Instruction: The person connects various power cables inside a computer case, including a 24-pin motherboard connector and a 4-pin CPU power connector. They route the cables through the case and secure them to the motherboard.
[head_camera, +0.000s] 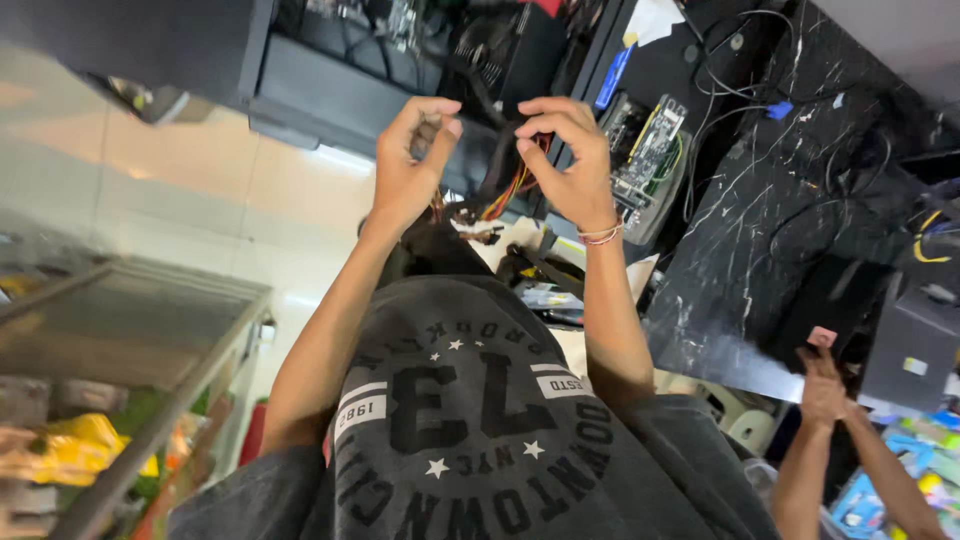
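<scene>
My left hand (408, 165) is raised in front of my chest, its fingers closed on a small dark connector (424, 140). Just to its right, my right hand (565, 155), with thin bracelets on the wrist, pinches a bundle of red, yellow and black wires (508, 188). The wires run down toward dark parts lying between my forearms. Both hands hover just before an open black computer case (350, 95) with cables and a fan inside. My grey printed shirt fills the bottom of the view.
A green circuit board in a clear housing (650, 150) lies to the right of my right hand. A black marble counter (760, 220) carries loose cables. Another person's hands (822, 385) are at the lower right. A glass display case (130, 330) stands at the left.
</scene>
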